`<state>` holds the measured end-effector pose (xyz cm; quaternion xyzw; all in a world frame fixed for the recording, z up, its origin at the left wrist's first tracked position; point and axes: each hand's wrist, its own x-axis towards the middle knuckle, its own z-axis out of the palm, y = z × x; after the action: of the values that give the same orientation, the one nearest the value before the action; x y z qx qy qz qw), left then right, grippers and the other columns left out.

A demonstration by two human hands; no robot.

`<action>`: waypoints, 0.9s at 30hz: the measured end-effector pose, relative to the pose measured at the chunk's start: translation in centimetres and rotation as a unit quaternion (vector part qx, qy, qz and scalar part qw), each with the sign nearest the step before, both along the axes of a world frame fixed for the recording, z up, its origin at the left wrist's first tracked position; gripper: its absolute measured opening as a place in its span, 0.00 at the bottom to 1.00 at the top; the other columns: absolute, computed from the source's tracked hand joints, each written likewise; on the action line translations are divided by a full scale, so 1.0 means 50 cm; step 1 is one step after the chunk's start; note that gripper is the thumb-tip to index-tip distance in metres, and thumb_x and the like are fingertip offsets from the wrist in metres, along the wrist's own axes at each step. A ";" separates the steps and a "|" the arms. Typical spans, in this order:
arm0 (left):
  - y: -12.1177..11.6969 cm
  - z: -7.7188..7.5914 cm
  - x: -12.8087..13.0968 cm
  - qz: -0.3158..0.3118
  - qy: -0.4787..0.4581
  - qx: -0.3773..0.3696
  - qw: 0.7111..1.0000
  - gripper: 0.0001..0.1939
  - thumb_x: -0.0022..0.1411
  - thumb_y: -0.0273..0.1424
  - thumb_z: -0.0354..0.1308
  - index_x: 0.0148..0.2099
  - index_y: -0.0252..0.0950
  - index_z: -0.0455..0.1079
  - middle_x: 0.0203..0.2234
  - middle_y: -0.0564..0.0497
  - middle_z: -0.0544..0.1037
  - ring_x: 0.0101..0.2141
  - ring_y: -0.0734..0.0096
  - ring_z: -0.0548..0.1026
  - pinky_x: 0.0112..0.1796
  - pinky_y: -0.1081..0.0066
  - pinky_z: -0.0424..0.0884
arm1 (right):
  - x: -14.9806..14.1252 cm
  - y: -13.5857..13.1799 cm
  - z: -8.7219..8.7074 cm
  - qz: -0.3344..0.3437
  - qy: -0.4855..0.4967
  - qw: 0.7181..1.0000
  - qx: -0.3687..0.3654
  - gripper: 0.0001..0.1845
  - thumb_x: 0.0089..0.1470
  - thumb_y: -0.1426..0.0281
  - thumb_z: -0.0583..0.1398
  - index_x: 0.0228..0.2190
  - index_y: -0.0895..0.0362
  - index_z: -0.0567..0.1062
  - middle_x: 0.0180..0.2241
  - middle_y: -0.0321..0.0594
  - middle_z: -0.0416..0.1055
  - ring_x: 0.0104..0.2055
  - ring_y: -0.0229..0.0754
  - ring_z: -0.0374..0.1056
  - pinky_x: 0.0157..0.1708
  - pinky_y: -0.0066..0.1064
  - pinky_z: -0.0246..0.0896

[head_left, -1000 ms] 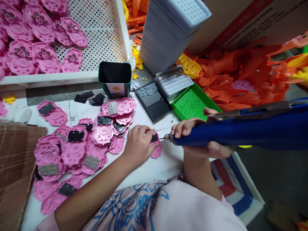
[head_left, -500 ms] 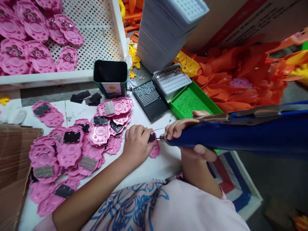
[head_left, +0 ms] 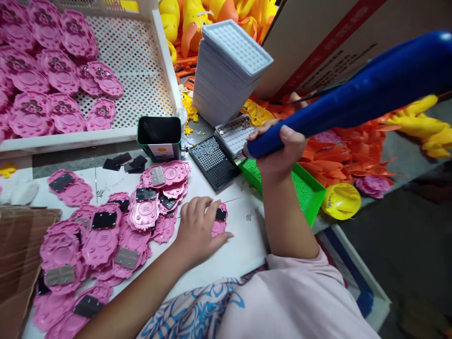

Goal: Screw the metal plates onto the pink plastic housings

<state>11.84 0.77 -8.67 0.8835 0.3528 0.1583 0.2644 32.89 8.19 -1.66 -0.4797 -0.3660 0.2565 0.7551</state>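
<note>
My left hand [head_left: 198, 227] rests on the white table beside a small pink plastic casing [head_left: 219, 228] with a black cover plate; its fingers partly hide the casing, and the thumb is spread apart. In my right hand [head_left: 282, 149] is a blue electric screwdriver [head_left: 339, 106], gripped near its front end. The screwdriver's tip is over the right edge of the black screw tray [head_left: 216, 165], by the green tray [head_left: 307, 193]. Small silver screws fill the far part of the black tray. Left of my left hand lies a pile of pink casings [head_left: 100, 240] with black or metallic plates.
A white perforated crate [head_left: 141, 61] holds more pink casings. Near it stand a black-lined green tin [head_left: 158, 134] and loose black plates [head_left: 123, 161]. Behind the trays rise a stack of white trays [head_left: 226, 70] and a carton [head_left: 318, 42]. A yellow cup-shaped piece [head_left: 342, 201] sits right.
My right hand has lifted the screwdriver off the pink casing and moved it up to the trays. My left thumb has come away from the casing. The camera view has shifted slightly.
</note>
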 end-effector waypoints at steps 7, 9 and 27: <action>-0.008 0.000 0.004 0.016 0.054 0.034 0.998 0.36 0.50 0.49 0.65 0.56 0.35 0.66 0.41 0.44 0.69 0.43 0.53 0.63 0.46 0.55 0.58 | -0.003 0.028 -0.037 -0.045 -0.031 0.998 0.043 0.10 0.42 0.61 0.60 0.18 0.50 0.67 0.18 0.31 0.65 0.17 0.39 0.65 0.19 0.33 0.61; -0.007 0.001 0.004 0.013 0.053 0.033 0.998 0.32 0.52 0.44 0.64 0.56 0.35 0.65 0.41 0.45 0.70 0.44 0.53 0.64 0.46 0.56 0.57 | -0.003 0.026 -0.038 -0.051 -0.044 0.997 0.032 0.10 0.42 0.60 0.59 0.17 0.50 0.67 0.18 0.32 0.65 0.18 0.40 0.64 0.19 0.35 0.62; -0.003 0.005 0.000 -0.016 -0.019 0.007 1.000 0.21 0.55 0.28 0.56 0.53 0.35 0.68 0.45 0.45 0.75 0.47 0.54 0.65 0.48 0.55 0.57 | -0.003 0.027 -0.040 -0.045 -0.045 0.997 0.033 0.07 0.41 0.61 0.58 0.20 0.50 0.65 0.18 0.31 0.64 0.18 0.38 0.63 0.20 0.34 0.61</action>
<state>11.85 0.62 -8.41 0.8875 0.3328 0.1735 0.2674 32.77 9.52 -3.64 -0.4818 -0.3859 0.1881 0.7639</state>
